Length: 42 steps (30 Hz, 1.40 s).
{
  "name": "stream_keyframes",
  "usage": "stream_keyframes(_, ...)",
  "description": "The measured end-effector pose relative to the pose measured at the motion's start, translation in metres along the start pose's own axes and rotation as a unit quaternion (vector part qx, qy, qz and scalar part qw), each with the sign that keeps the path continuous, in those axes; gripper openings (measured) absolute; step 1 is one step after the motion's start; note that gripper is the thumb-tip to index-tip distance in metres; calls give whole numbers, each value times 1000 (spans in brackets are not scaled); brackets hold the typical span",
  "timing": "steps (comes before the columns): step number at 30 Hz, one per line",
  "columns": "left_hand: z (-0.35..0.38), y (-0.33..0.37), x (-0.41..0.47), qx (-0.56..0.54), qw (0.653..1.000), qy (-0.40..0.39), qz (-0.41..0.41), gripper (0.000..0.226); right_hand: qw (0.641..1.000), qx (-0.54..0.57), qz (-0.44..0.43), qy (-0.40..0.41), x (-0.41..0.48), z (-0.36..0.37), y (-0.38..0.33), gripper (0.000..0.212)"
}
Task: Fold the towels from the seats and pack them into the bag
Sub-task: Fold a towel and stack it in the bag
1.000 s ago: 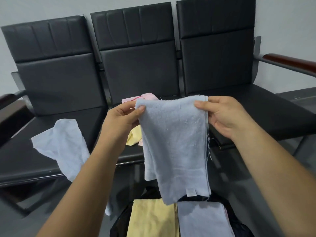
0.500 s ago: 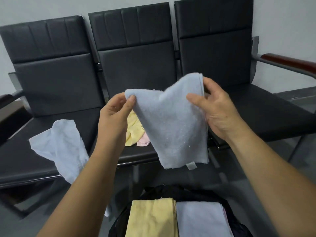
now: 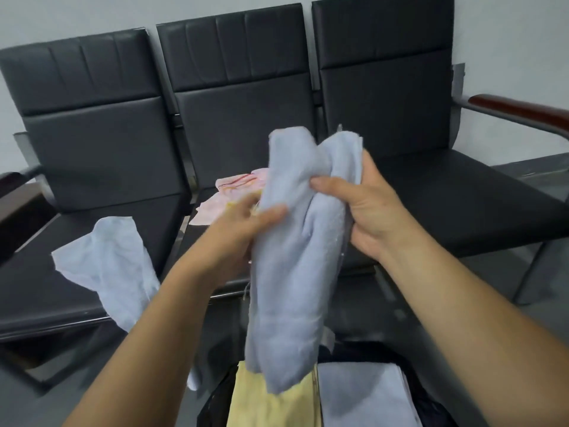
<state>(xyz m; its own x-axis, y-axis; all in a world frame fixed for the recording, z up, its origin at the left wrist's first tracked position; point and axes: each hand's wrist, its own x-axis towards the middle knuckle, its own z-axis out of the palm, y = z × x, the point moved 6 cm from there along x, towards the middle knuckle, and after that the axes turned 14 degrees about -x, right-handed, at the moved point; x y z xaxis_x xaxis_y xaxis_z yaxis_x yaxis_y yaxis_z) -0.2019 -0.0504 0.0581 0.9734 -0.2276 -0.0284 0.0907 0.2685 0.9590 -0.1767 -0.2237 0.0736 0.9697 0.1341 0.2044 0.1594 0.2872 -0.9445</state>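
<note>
Blue towel (image 3: 289,272) is hanging doubled lengthwise in the head view. It is bunched into a long, soft roll with two rounded humps at its top, and its frayed lower end is dangling just above the bag (image 3: 212,408). The left hand (image 3: 243,229), slightly blurred, is gripping the towel from its left side, with the thumb pressing across the front of the cloth. The right hand (image 3: 366,208) is clutching the right fold near the top, fingers wrapping behind and thumb lying on the front. Inside the black bag, a folded yellow towel (image 3: 271,402) and a folded pale blue towel (image 3: 360,392) are lying side by side. A crumpled pale towel (image 3: 114,266) is drooping over the front edge of the left seat (image 3: 30,288). A pink towel (image 3: 228,195) is lying rumpled on the middle seat (image 3: 246,134), behind the left hand.
</note>
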Motion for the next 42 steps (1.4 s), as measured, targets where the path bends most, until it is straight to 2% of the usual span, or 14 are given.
stream_keyframes(2, 2, -22, -3, 45, 994, -54, -83, 50, 999, 22, 26, 26, 2, -10, 1, 59)
stream_keyframes(4, 3, -27, -3, -10, 997, -31, -75, 34, 996, 12, 69, 56, 4, -20, 9, 53)
stream_keyframes(6, 7, -25, -1, -95, 994, -4, -54, 37, 991, 3, 121, 63, 5, -27, 20, 57)
stream_keyframes(8, 8, -21, 2, -147, 989, 24, -26, 39, 985, -15, 165, 38, 4, -30, 33, 76)
stream_keyframes(11, 1, -20, 9, -206, 976, 72, 9, 34, 975, -80, 193, -78, -4, -18, 44, 55)
stream_keyframes(13, -5, -17, 13, -207, 976, 65, 31, 37, 972, -100, 177, -117, -8, -15, 47, 49)
stream_keyframes(18, -22, -11, 16, -16, 999, 23, 36, 40, 986, -116, 114, -21, 2, -40, 33, 42)
stream_keyframes(23, -37, -19, 19, 71, 992, 100, 20, 23, 954, -282, 81, 58, 3, -55, 28, 24)
stream_keyframes(25, -40, -21, 20, 66, 989, 130, 34, 22, 966, -237, 87, 46, 5, -54, 27, 26)
stream_keyframes(28, -41, -19, 21, 19, 991, 124, 49, 21, 979, -154, 116, -65, 6, -47, 30, 44)
stream_keyframes(30, -38, -17, 20, 7, 994, 90, 55, 20, 962, -228, 114, -97, 7, -50, 31, 55)
stream_keyframes(34, -37, -10, 17, 57, 991, 83, 85, 20, 906, -418, 61, -33, 10, -64, 20, 42)
stream_keyframes(37, -33, -6, 14, 107, 980, 106, 128, 17, 909, -415, 33, 22, 12, -73, 14, 38)
stream_keyframes(42, -31, -7, 13, 71, 971, 150, 175, 21, 924, -376, 30, 65, 12, -84, 10, 32)
